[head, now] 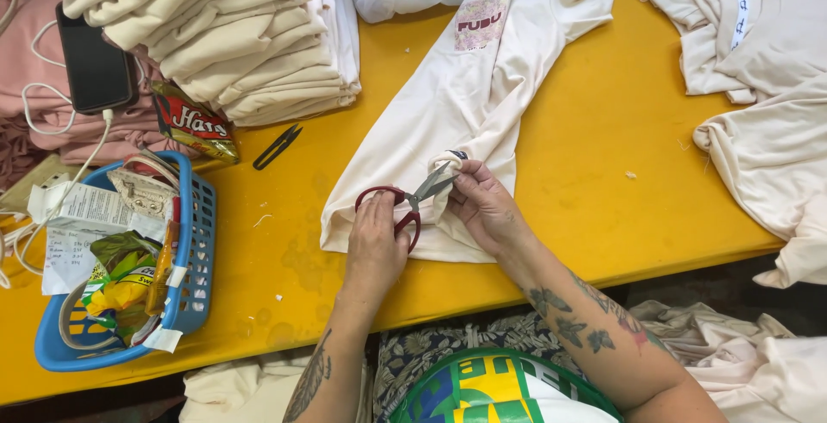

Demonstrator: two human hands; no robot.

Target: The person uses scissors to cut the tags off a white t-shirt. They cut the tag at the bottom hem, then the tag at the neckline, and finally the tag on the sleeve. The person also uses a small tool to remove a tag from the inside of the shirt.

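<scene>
1. Head view looks down on a yellow table [594,139] where a person works on a cream shirt [448,113] with a pair of red-handled scissors [412,199].
2. The left hand [375,246] has its fingers closed through and around the red loops of the scissors, gripping them. The blades stand slightly apart and point to the far right, toward the shirt's bunched edge.
3. The right hand [484,208] has its fingers closed in a pinch on a fold of the shirt just beside the blade tips, holding the cloth up to them.
4. The step in hand looks like trimming a loose thread or tag at that fold. As a judgement, the next move calls for a steady pinch and a small, careful closing of the blades so that only the stray bit is cut and not the cloth.
5. The shirt lies near the middle of the table, its long axis running from the near left, by the hands, to the far right, where a printed patch and a sleeve lie.
6. To the far left sits a stack of folded cream shirts [233,35], with black thread snips [276,146] on the table in front of it. A blue basket [200,242] of odds and ends stands at the near left, and a phone [95,65] lies on pink cloth beyond it.
</scene>
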